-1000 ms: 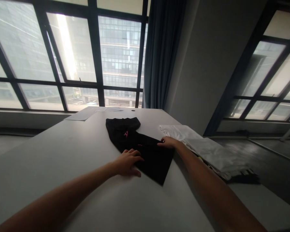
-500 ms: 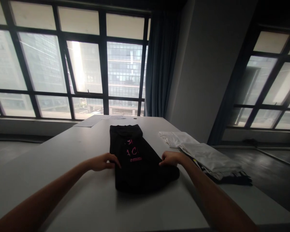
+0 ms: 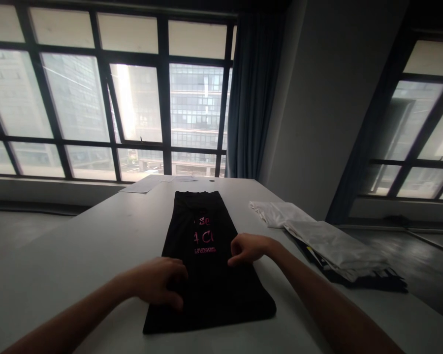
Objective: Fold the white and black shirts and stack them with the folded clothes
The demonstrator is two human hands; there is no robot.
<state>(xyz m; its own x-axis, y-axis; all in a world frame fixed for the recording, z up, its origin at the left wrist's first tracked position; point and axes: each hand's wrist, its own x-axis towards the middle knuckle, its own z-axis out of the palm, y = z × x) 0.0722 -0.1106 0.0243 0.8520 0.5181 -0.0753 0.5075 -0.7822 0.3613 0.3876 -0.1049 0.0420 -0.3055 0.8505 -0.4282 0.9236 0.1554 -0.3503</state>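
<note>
A folded black T-shirt (image 3: 210, 290) with pink lettering lies flat on the white table, its narrower end away from me and its wider hem close to me. My left hand (image 3: 158, 282) rests over its left edge near the hem, thumb and bent fingers apart with no cloth seen between them. On the right edge, a little farther off, is my right hand (image 3: 250, 247). Its fingers are curled, the thumb slightly apart from them, and the cloth beneath shows no pinched fold.
To the right on the table (image 3: 107, 231) lies a stack of folded clothes (image 3: 332, 246), white on top with dark cloth beneath. Sheets of paper (image 3: 142, 185) and a small dark disc (image 3: 211, 180) are at the far end. Windows and a blue curtain (image 3: 249, 98) stand behind.
The shirt's near end has spread flat and come closer to me, its hem now wider. My left hand has moved toward me; my right hand has shifted slightly left.
</note>
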